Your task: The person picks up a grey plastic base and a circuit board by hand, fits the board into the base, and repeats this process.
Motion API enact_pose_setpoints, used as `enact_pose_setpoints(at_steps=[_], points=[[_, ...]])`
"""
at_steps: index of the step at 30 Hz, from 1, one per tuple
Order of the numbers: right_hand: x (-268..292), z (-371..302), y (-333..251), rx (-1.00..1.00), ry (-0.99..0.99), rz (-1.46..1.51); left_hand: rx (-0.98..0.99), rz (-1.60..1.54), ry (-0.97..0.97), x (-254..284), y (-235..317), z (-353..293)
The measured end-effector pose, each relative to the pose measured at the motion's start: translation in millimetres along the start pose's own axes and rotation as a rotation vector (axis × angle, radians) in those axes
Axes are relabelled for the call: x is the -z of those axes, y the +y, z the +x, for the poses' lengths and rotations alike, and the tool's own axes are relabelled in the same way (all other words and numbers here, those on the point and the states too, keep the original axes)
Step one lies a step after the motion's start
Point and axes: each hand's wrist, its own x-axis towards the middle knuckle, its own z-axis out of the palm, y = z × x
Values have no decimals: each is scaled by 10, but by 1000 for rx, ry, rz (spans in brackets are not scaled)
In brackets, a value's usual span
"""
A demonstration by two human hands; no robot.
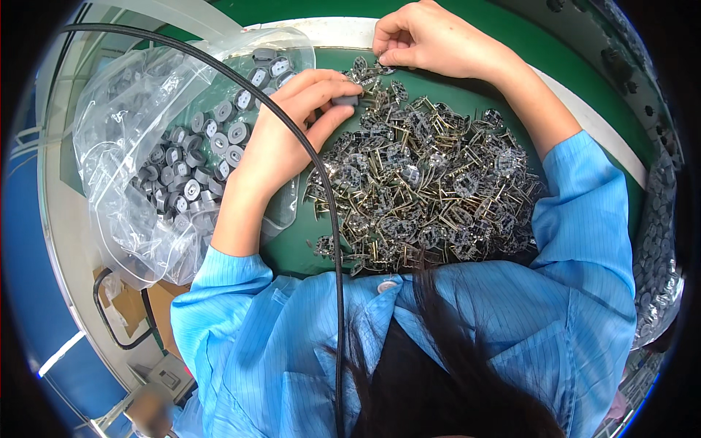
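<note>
Head view, hands (pixel 447 45), round caps (pixel 238 133), spiky boards (pixel 416 175)

Tight squeeze around the circuit-board heap (pixel 423 190)

Just beyond the heap's far right edge, green mat (pixel 460 91) is showing, leaving a hand some room, though the right forearm (pixel 537 95) is arching around it. The left hand (pixel 301 104) is hogging the heap's far left corner, the clear bag (pixel 113 168) is bulging farther left, and a black cable (pixel 333 219) is crossing its left side.
</note>
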Motion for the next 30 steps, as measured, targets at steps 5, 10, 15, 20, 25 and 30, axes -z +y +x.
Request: enact_pose_setpoints(at_steps=[5,10,15,20,25,30], points=[[-40,38,157,-11,85,191,246,-105,143,39,-17,242],[-135,75,200,-22,-29,648,447,-749,212,-5,-68,343],[-75,54,18,-84,-37,785,489,-1216,215,-39,-175,282],[-96,164,-129,233,206,490,217,-649,258,-153,-62,329],[-153,122,-160,328,317,162,259,-665,249,-146,-174,294],[-76,75,-153,269,310,250,239,-692,218,-180,-236,283]])
